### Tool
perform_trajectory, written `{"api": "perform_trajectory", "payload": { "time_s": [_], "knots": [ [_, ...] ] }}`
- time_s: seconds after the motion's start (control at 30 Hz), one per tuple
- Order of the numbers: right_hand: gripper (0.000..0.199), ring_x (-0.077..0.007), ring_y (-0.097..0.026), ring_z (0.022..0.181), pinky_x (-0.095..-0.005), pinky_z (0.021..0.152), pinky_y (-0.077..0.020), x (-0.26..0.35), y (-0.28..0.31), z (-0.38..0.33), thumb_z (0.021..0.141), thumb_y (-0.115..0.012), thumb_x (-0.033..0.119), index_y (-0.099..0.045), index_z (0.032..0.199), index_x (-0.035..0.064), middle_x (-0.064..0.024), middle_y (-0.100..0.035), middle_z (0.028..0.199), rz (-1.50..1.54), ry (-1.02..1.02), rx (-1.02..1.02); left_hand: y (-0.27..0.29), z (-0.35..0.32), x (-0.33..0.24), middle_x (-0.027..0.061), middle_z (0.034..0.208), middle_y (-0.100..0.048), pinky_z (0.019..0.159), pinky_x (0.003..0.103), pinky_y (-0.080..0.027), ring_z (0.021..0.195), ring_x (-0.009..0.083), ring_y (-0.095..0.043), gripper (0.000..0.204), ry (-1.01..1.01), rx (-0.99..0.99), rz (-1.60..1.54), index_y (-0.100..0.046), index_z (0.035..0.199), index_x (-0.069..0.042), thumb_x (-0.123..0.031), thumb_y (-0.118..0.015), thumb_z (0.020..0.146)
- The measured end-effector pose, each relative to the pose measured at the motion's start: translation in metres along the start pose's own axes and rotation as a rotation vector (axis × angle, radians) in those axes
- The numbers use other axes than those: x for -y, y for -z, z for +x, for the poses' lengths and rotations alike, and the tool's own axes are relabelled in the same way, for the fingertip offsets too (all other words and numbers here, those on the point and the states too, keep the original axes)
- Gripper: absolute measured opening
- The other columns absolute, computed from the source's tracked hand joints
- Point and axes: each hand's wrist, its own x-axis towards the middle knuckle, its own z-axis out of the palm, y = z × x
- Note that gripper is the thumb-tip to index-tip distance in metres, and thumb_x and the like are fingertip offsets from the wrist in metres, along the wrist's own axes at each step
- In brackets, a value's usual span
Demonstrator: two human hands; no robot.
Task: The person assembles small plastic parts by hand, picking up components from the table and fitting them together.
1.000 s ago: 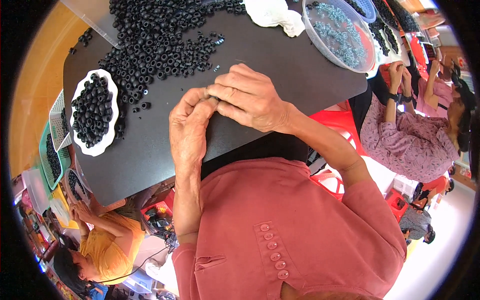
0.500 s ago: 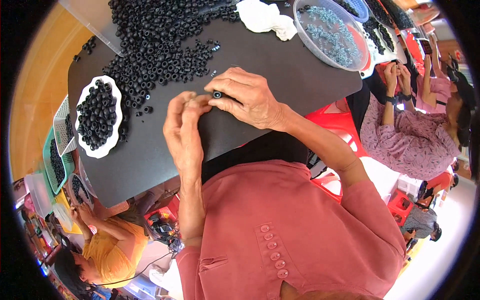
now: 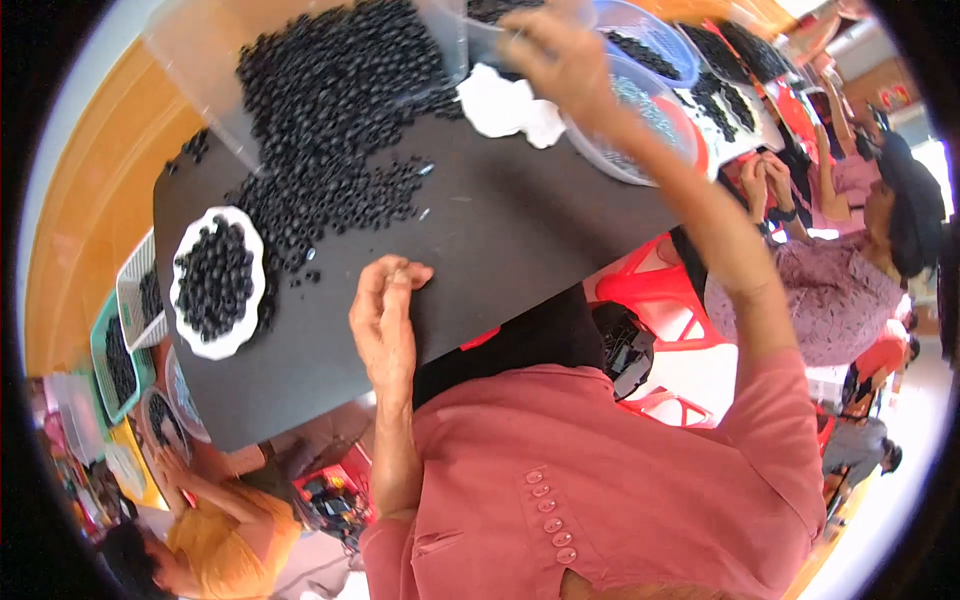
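Your hands are apart; your left hand (image 3: 388, 310) hangs above the dark, smooth tabletop (image 3: 480, 240) by its near edge, thumb and fingers drawn together, though any held piece cannot be made out; a light, steady pinch should suit small pieces; left of it sits a white scalloped plate (image 3: 225, 348) of black, rounded beads (image 3: 215, 280); more beads heap ahead; bare surface opens rightward; farther, your blurred right hand (image 3: 565, 65) is raised, contents untellable; carry it high over the clear round plastic bowl's rim (image 3: 590, 152).

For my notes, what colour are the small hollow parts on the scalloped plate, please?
The small hollow parts are black, best seen in the head view.
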Motion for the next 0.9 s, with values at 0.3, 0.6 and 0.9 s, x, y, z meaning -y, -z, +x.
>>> {"api": "perform_trajectory", "payload": {
  "time_s": [0.3,0.6,0.9],
  "knots": [
    [0.016,-0.0155,-0.061,0.068,-0.0276,0.062,-0.0487,0.068,-0.072,0.006,0.08,-0.067,0.007,-0.066,0.096,0.0033,-0.008,-0.063,0.08,0.338,0.117,0.183,0.007,-0.011,-0.009,0.0037,0.085,-0.059,0.079,0.025,-0.046,0.085,0.0119,-0.059,0.011,0.042,0.045,-0.024,-0.056,0.097,0.001,-0.008,-0.051,0.094],
    [0.018,-0.0253,-0.059,0.073,-0.0372,0.069,-0.0462,0.164,-0.14,-0.032,0.078,-0.064,0.013,-0.061,0.095,0.0065,-0.0075,-0.058,0.081,0.318,0.37,0.686,0.034,-0.03,-0.018,0.0032,0.086,-0.058,0.073,0.024,-0.045,0.084,0.0109,-0.059,0.011,0.038,-0.009,0.043,-0.057,0.098,0.002,-0.006,-0.051,0.093],
    [0.021,-0.0199,-0.057,0.06,-0.0324,0.062,-0.0475,0.162,-0.126,-0.057,0.07,-0.069,0.002,-0.06,0.089,0.0034,-0.0061,-0.058,0.081,0.592,0.14,0.455,0.053,-0.022,-0.011,0.0052,0.089,-0.06,0.077,0.024,-0.045,0.083,0.0118,-0.057,0.011,-0.065,-0.181,0.004,-0.056,0.101,0.003,-0.004,-0.05,0.094]
  ]
}}
